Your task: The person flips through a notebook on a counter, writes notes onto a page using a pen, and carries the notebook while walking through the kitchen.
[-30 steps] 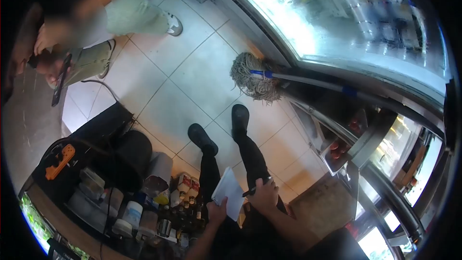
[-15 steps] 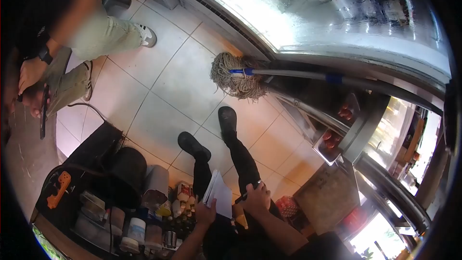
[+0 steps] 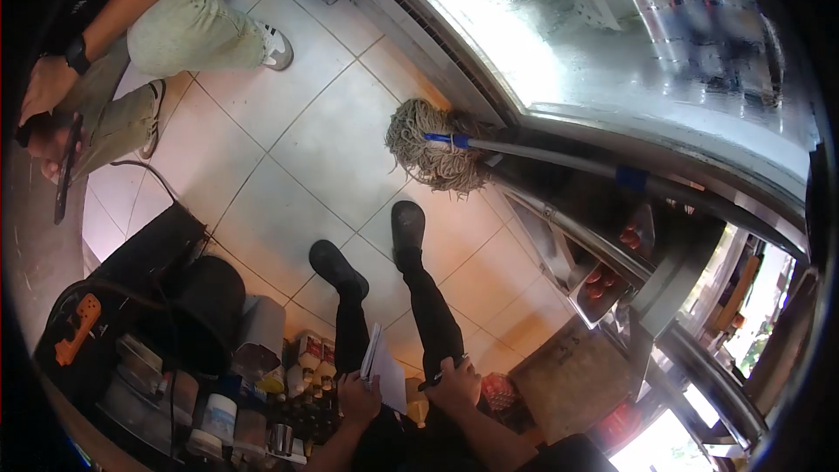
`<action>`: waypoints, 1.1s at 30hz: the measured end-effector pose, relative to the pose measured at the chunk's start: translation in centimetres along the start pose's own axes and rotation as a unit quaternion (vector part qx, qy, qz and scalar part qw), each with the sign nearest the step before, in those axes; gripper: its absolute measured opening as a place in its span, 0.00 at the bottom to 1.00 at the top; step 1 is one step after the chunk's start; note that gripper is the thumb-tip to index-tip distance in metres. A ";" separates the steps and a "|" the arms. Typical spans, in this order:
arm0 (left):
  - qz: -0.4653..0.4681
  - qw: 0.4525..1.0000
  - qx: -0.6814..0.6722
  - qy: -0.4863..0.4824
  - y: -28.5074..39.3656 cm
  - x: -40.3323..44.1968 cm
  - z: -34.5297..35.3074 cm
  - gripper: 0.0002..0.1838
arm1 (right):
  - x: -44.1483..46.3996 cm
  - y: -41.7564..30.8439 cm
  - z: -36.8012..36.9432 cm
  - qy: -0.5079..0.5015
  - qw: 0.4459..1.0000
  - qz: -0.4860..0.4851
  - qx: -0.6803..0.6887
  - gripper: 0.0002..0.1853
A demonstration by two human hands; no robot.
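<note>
Low in the view, my left hand [image 3: 358, 399] grips a notebook [image 3: 391, 376] with white pages, tilted over my lap. Just to its right, my right hand [image 3: 456, 385] is closed around a dark pen [image 3: 432, 381], apart from the notebook. Both of my forearms come up from the bottom edge. My legs in black trousers stretch ahead, ending in dark shoes [image 3: 407, 232] on the tiles.
At the left sits another person in light trousers [image 3: 188, 35], holding a phone [image 3: 68, 170]. A mop [image 3: 437, 144] leans by a glass-door fridge [image 3: 629, 52]. Bottles [image 3: 306, 385], tubs and a black bin [image 3: 205, 310] stand lower left; a cardboard box [image 3: 572, 376] is lower right.
The whole view has shifted slightly. The notebook now appears more edge-on and lower, still in my left hand. My right hand keeps the pen. The other person's phone sits slightly lower.
</note>
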State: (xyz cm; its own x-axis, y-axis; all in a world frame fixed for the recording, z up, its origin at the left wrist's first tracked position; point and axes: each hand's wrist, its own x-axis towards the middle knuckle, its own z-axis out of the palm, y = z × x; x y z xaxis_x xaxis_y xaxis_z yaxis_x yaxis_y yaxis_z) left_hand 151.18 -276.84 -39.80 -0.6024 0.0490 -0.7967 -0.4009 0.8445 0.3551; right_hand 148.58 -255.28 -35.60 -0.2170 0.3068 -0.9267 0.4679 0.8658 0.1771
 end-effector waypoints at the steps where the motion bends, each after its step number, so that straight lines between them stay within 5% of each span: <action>1: 0.001 1.000 -0.003 0.000 -0.2 0.1 0.1 0.17 | 0.2 0.0 -0.1 -0.001 1.000 0.000 0.003 0.36; 26: 0.026 0.998 -0.013 0.058 -1.0 -0.5 1.4 0.17 | 0.1 -0.5 -1.5 -0.020 0.997 0.013 -0.075 0.42; 33: 0.020 0.991 -0.016 0.131 -2.0 -0.3 1.5 0.20 | 0.3 -0.8 -2.8 0.098 0.994 -0.032 -0.048 0.39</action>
State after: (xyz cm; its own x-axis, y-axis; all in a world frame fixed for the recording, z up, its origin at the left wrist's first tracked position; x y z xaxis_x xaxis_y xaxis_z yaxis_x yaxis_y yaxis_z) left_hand 153.21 -277.74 -41.02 -0.7749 -0.0608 -0.6292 -0.3917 0.8275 0.4024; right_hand 145.76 -254.83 -35.10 -0.4105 0.3128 -0.8565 0.3667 0.9166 0.1590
